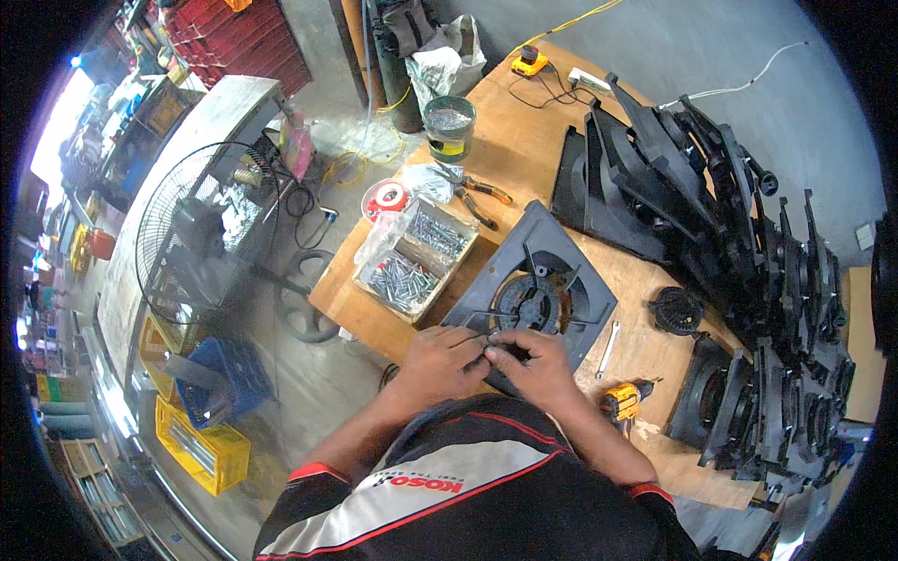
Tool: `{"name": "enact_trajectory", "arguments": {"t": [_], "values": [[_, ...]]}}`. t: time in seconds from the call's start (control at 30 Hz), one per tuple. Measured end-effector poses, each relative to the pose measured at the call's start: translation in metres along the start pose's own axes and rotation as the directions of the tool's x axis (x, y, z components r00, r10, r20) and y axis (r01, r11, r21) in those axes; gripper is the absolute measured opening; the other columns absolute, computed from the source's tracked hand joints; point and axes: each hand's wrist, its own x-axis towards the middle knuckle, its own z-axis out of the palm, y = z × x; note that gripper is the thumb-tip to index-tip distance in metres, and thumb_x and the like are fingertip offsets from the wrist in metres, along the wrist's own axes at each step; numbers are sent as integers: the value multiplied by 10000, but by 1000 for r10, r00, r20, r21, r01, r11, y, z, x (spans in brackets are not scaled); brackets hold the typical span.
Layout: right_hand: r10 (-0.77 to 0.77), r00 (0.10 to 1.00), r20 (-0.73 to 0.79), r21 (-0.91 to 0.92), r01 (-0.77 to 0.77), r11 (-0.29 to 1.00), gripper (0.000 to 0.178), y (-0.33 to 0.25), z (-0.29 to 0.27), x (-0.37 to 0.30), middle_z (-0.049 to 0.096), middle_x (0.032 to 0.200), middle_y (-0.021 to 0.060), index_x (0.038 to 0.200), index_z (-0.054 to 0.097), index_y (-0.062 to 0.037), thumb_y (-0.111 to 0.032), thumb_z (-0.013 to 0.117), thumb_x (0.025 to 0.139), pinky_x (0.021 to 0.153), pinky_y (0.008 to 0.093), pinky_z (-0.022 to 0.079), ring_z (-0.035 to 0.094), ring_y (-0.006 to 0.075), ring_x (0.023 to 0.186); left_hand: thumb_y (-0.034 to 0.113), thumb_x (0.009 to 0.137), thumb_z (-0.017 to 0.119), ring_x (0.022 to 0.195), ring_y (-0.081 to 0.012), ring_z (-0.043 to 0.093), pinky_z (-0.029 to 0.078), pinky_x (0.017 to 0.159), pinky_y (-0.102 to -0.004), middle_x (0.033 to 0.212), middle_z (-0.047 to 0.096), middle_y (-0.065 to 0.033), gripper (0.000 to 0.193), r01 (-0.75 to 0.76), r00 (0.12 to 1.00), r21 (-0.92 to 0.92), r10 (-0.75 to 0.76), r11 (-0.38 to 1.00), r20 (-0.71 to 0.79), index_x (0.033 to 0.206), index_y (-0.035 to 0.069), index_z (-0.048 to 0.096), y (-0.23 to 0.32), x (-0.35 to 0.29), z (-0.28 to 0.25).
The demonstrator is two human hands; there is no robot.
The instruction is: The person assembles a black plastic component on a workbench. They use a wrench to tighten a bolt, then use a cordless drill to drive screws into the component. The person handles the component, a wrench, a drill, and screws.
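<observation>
From where I stood, the left hand [440, 363] and right hand [535, 368] met over the near edge of a black plate [475, 292], which lay askew on the wooden table [510, 140], a round burner [526, 301] in its middle. The left fingers were curled inward; the right thumb and forefinger came close together, though I couldn't tell what, if anything, they pinched. Any small piece there could have slipped and dropped, I judged, with fingertips so crowded. The drill [625, 400] risked a knock, the right forearm being near it. Farther back, the leaning plates [645, 182] might have toppled if bumped, since they rested on one another.

I counted outward: two hands, one plate under them, one drill, one wrench [608, 351], one round black part [675, 310], one box [412, 318] with two heaps of bolts [402, 282] too many to number, one pair of pliers [482, 198], one bucket [450, 140] and one fan [201, 224]. The leaning plates overlapped too much to count.
</observation>
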Motion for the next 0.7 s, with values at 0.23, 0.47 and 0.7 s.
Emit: {"name": "enact_trajectory", "arguments": {"t": [0.23,0.47,0.7], "values": [[9,999,31,67,-11,998,207,9,-8,-2,727,913,60,1020,714,4,-86,740,835,775,282,523,646,105,839,246,769,759,805,-278,678,537,705,-396,886,690,-79,247,-50,995,-41,53,998,83,953,85,722,-11,5,-3],[86,948,-308,-56,-108,993,198,44,-45,18,708,927,105,1018,718,-7,-107,714,848,755,306,514,662,187,827,184,825,656,902,-385,673,537,799,-475,939,699,-202,207,524,832,302,-555,796,19,965,46,725,-133,15,-19],[37,915,-401,-85,-77,993,188,54,-68,29,694,886,101,1018,716,-3,-86,707,849,739,300,500,644,176,797,44,760,588,916,-371,694,561,818,-456,952,713,-203,208,250,704,625,-582,740,407,899,54,742,-228,16,2]]}}
